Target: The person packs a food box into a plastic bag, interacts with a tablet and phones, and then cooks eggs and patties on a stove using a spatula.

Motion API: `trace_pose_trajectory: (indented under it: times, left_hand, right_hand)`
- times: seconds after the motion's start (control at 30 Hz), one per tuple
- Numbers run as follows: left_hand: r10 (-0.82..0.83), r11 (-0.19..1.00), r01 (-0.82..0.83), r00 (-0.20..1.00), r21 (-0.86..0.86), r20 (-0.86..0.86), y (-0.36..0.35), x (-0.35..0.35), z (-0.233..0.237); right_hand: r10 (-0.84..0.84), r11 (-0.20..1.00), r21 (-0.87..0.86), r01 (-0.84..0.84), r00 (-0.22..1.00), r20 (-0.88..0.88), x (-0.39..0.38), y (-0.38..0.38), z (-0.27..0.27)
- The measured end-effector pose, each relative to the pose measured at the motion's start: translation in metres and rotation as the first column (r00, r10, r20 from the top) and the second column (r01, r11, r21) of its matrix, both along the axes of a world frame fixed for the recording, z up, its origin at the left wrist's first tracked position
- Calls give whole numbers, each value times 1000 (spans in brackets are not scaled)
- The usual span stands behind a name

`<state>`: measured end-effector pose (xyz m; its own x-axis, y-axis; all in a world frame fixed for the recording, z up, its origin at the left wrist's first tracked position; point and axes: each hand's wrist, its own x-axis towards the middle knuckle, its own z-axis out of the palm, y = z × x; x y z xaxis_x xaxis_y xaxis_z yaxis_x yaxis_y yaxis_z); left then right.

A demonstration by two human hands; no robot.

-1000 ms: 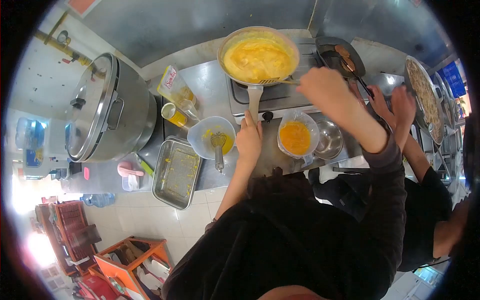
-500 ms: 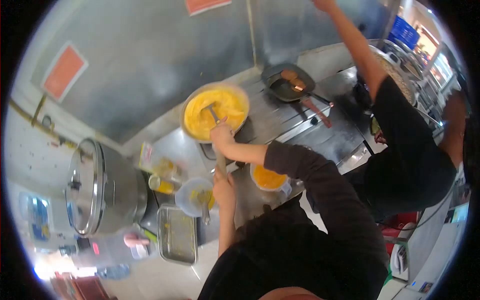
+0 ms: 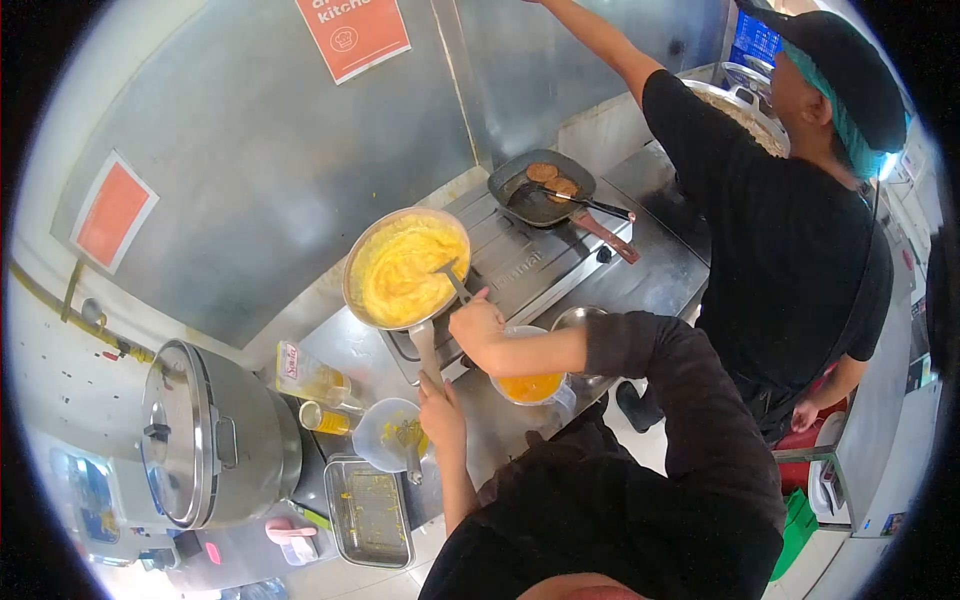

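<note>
Left hand (image 3: 441,412): grip closed round pan handle (image 3: 426,348), bracing pan (image 3: 349,295) on stove (image 3: 520,262). Right hand (image 3: 476,325): grip closed on spatula (image 3: 453,280), blade dipped in yellow egg (image 3: 400,265) at pan's 4 o'clock edge. Jug (image 3: 530,388) of beaten egg at 5 o'clock of pan, close to right forearm on tabletop (image 3: 345,348). Bowl (image 3: 385,440) with whisk at 6 o'clock. Co-worker's frying pan (image 3: 540,195) at 1 o'clock.

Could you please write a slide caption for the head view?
Left hand grips the round metal pan's handle; right hand holds a metal spatula in yellow egg.
</note>
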<state>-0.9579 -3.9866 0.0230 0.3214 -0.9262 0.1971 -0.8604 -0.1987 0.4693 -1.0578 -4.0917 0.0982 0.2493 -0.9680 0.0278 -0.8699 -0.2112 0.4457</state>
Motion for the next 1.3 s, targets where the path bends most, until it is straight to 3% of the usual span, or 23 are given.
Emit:
trace_pose_trajectory:
  times: [0.07, 0.3, 0.37, 0.4, 0.47, 0.5, 0.6, 0.63, 0.73, 0.87, 0.9, 1.0, 1.03, 1.07, 1.13, 1.17, 1.2, 1.27, 1.3]
  left_hand:
    - [-8, 1000, 7, 1000, -12, -5, 2, 0, 0]
    - [-16, 1000, 16, 1000, -6, 6, -1, 2, -2]
    - [-14, 1000, 14, 1000, -4, 4, 0, 0, 2]
    - [-15, 1000, 15, 1000, -2, 1, 1, -1, 4]
    - [-33, 999, 32, 999, -38, -23, 0, 2, -2]
    - [-45, 996, 42, 998, -73, -48, 1, 3, -6]
    - [-122, 992, 119, 986, -34, -112, 3, 11, -14]
    - [-168, 982, 145, 963, -117, -211, 4, 11, -14]
    - [-77, 997, 76, 995, -21, -60, 0, 6, -9]
    - [-40, 998, 37, 997, -47, -73, 0, 0, 0]
    - [-42, 997, 38, 998, -67, -54, 0, 0, -2]
    - [-37, 999, 36, 998, -38, -43, 0, 2, -1]
    - [-35, 999, 36, 998, 10, -53, -1, 2, 0]
    - [-36, 999, 37, 998, 12, -56, -1, 1, 1]
    - [-29, 999, 31, 997, 28, -71, -1, -1, 4]
    - [-32, 999, 34, 997, 35, -75, -1, -1, 4]
    - [-35, 999, 37, 997, 19, -70, -1, -1, 3]
    - [-44, 999, 45, 997, 16, -70, -1, 0, 1]
    - [-54, 998, 53, 995, -16, -83, -1, 1, -1]
  right_hand:
    - [148, 987, 47, -152, 986, 76, -13, 6, 4]
    - [157, 971, 161, -179, 978, 140, -23, 30, 19]
    - [391, 906, 105, -411, 905, 165, -21, 35, 7]
    - [388, 908, 103, -407, 907, 166, -17, 36, 1]
    - [251, 931, 82, -355, 787, 564, -2, 38, -16]
    - [225, 940, 69, -333, 762, 607, 7, 37, -25]
    - [229, 966, 22, -258, 888, 400, 45, 25, -44]
    - [219, 974, -5, -229, 925, 310, 55, 16, -49]
    - [155, 983, -102, -153, 988, 9, 80, -17, -63]
    - [-16, 976, -213, -39, 968, -252, 95, -57, -62]
    - [-114, 966, -254, 46, 959, -260, 94, -64, -57]
    - [-186, 957, -267, 117, 950, -251, 79, -63, -41]
    - [-149, 971, -212, 114, 976, -156, 71, -56, -33]
    - [-150, 971, -210, 115, 976, -159, 62, -47, -23]
    - [-98, 995, 8, 100, 987, -124, 48, -31, -9]
    - [-101, 995, 14, 104, 987, -129, 39, -21, 1]
    - [-125, 986, 114, 120, 992, 34, 30, -12, 13]
    - [-171, 966, 225, 128, 967, 186, 11, 2, 24]
    - [-69, 965, 264, -3, 962, 263, 3, 7, 26]
